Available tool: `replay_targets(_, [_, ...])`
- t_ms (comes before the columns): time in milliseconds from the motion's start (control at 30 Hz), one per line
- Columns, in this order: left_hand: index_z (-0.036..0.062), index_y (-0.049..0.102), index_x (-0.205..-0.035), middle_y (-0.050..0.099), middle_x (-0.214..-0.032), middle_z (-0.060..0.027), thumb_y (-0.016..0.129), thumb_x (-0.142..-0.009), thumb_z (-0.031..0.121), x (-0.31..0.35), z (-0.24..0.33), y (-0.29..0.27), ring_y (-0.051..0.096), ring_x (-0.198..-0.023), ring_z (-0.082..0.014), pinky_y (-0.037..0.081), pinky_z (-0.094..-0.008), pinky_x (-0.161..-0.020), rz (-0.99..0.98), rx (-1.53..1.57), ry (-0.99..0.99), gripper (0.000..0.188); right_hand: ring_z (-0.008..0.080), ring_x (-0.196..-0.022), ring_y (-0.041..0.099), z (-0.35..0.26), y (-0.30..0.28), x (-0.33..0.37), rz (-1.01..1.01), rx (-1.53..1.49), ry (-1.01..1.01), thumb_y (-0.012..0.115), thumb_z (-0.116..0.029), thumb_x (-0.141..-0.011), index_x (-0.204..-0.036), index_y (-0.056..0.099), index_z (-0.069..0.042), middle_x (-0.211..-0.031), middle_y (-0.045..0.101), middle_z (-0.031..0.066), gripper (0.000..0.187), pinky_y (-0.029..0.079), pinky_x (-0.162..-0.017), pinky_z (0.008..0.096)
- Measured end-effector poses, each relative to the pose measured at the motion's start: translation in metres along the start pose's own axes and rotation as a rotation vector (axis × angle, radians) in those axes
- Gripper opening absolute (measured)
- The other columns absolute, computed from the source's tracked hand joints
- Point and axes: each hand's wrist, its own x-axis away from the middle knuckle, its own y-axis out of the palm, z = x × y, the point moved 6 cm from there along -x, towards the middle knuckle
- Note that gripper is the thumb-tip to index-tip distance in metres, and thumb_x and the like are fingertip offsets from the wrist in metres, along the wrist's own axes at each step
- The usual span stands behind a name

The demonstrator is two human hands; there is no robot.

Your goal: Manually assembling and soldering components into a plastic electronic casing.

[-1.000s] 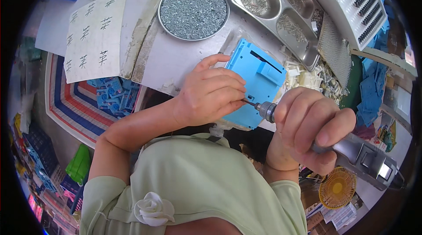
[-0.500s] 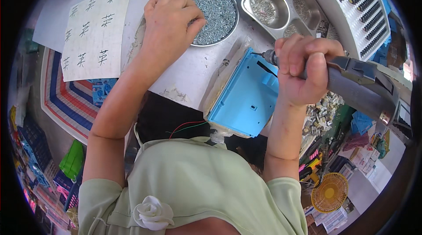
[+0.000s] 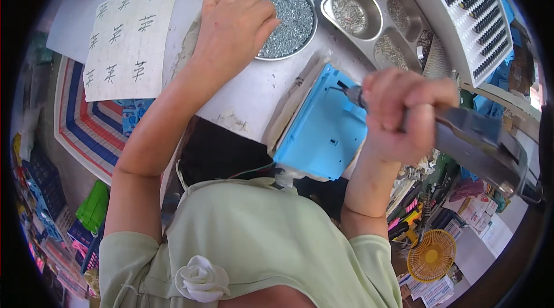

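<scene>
My left hand point(image 3: 234, 31) is at the left side of a round metal dish point(image 3: 315, 25) heaped with small silver screws point(image 3: 291, 19). Its fingers are curled, and whatever they hold is hidden under the hand. In a closed fist, my right hand point(image 3: 398, 115) grips a grey electric screwdriver point(image 3: 476, 143), its body reaching off to the right. The driver's tip points left over the upper part of a light-blue plastic housing point(image 3: 314, 126). That housing lies tilted on a plastic-wrapped support in front of me. Motion blurs the right hand somewhat.
A metal compartment tray point(image 3: 346, 41) of small parts stands beyond the housing. To its right is a white box point(image 3: 434, 5) with rows of black pieces. Handwritten paper point(image 3: 128, 45) lies left. A yellow basket point(image 3: 431, 255) sits low at right, near loose tools.
My right hand and the screwdriver have moved down a little, and the tip has shifted from the housing's upper edge to over its face. The left hand stays at the screw dish.
</scene>
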Motion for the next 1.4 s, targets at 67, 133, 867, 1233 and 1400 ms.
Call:
replay_targets(67, [0.0135, 0.07, -0.085, 0.068, -0.086, 0.0013, 0.075, -0.087, 0.022, 0.0, -0.001, 0.001, 0.062, -0.094, -0.0219, 0.039, -0.0471, -0.091, -0.024, 0.038, -0.023, 0.01, 0.0136, -0.051, 0.048, 0.013, 0.003, 0.005, 0.032, 0.024, -0.024, 0.065, -0.01, -0.098, -0.092, 0.046, -0.004, -0.061, 0.052, 0.0044, 0.021, 0.043, -0.049, 0.0323])
replay_targets(133, [0.0134, 0.07, -0.085, 0.069, -0.085, 0.0016, 0.075, -0.087, 0.022, 0.001, -0.001, 0.001, 0.063, -0.092, -0.0219, 0.039, -0.047, -0.09, -0.045, 0.066, -0.034, 0.011, 0.0141, -0.05, 0.043, 0.013, 0.008, 0.008, 0.031, 0.101, 0.063, 0.058, -0.015, -0.098, -0.091, 0.047, -0.006, -0.057, 0.045, 0.0023, 0.017, 0.044, -0.056, 0.0363])
replay_targets(867, [0.0076, 0.072, -0.094, 0.072, -0.089, -0.0055, 0.084, -0.073, 0.006, 0.062, 0.067, -0.031, 0.061, -0.079, -0.0245, 0.044, -0.0383, -0.079, 0.074, 0.743, 0.209, 0.024, 0.0067, -0.057, 0.051, -0.039, 0.039, 0.012, -0.159, -0.119, 0.037, 0.058, -0.044, -0.102, -0.112, 0.055, -0.016, -0.068, 0.055, -0.0074, 0.029, 0.04, -0.059, 0.0258])
replay_targets(1233, [0.0099, 0.069, -0.09, 0.068, -0.086, -0.0001, 0.087, -0.067, 0.009, 0.086, 0.082, -0.036, 0.061, -0.079, -0.0211, 0.043, -0.0377, -0.079, 0.163, 0.672, 0.275, 0.03, 0.0109, -0.054, 0.05, -0.039, 0.053, 0.034, -0.101, -0.072, 0.124, 0.056, -0.037, -0.105, -0.11, 0.053, -0.012, -0.067, 0.054, -0.0032, 0.026, 0.042, -0.06, 0.0324])
replay_targets(1400, [0.0091, 0.069, -0.089, 0.068, -0.087, -0.0018, 0.085, -0.063, 0.004, 0.093, 0.081, -0.033, 0.06, -0.078, -0.0228, 0.043, -0.0385, -0.077, 0.143, 0.661, 0.216, 0.031, 0.012, -0.053, 0.05, -0.035, 0.06, 0.037, -0.134, -0.041, 0.137, 0.055, -0.035, -0.105, -0.11, 0.053, -0.011, -0.066, 0.054, -0.0021, 0.025, 0.042, -0.059, 0.0334])
